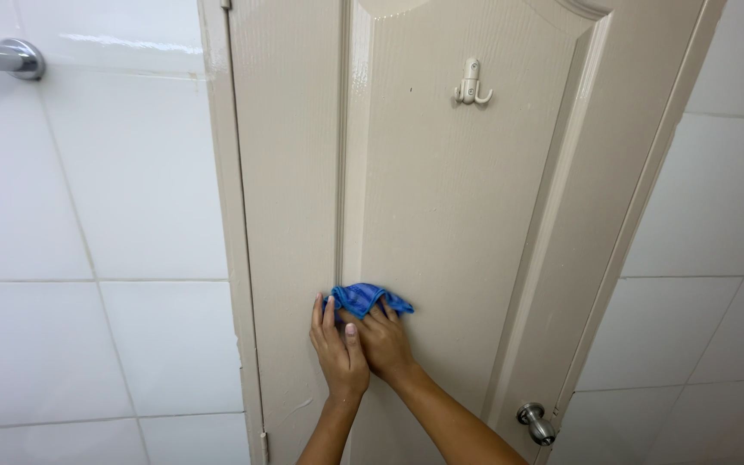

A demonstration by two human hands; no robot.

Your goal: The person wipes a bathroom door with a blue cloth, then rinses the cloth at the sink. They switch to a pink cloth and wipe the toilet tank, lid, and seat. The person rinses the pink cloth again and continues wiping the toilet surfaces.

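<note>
Both hands, left hand and right hand, overlap on the beige door. Right fingers press a bunched blue cloth against the panel; left lies flat, released, touching the cloth's left edge.

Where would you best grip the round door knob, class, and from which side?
Grip the knob around its round metal head, coming straight from the front. It stands out from the door on a short neck low at the right edge, so fingers can wrap the ball all round. Both hands are now on the blue cloth.
</note>
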